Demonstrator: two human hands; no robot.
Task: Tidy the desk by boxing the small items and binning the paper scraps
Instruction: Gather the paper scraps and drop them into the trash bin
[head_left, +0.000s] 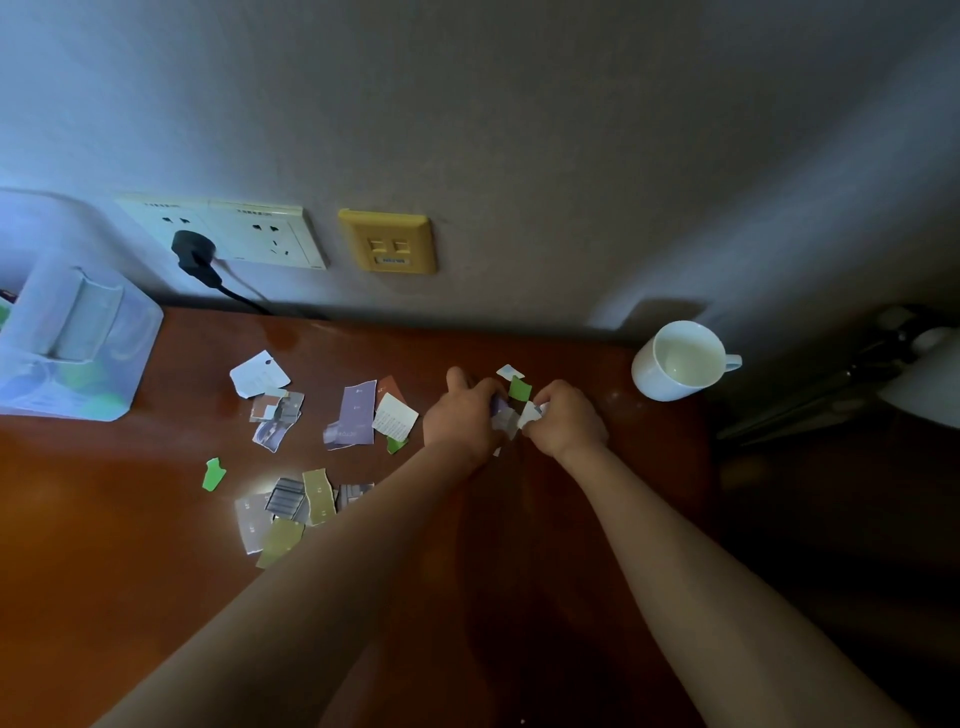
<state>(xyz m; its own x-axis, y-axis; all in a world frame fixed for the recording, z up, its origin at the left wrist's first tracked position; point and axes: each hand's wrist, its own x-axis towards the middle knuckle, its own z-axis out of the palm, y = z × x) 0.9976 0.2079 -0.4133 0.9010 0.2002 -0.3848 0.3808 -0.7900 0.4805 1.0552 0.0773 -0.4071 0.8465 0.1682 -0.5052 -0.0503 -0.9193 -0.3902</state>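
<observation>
Both hands meet over the desk (104, 519), near the wall. The left hand (460, 415) curls its fingers round a bundle (505, 417) of paper scraps; the right hand (569, 418), fingers curled, seems to pinch the bundle's white edge. Loose scraps (353, 415) lie scattered to the left, towards a clear box (78, 338). A mug (678, 361) stands to the right.

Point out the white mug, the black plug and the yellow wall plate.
white mug (652, 379), head view, outer wall
black plug (192, 250), head view, plug body
yellow wall plate (387, 243), head view, face centre
</observation>
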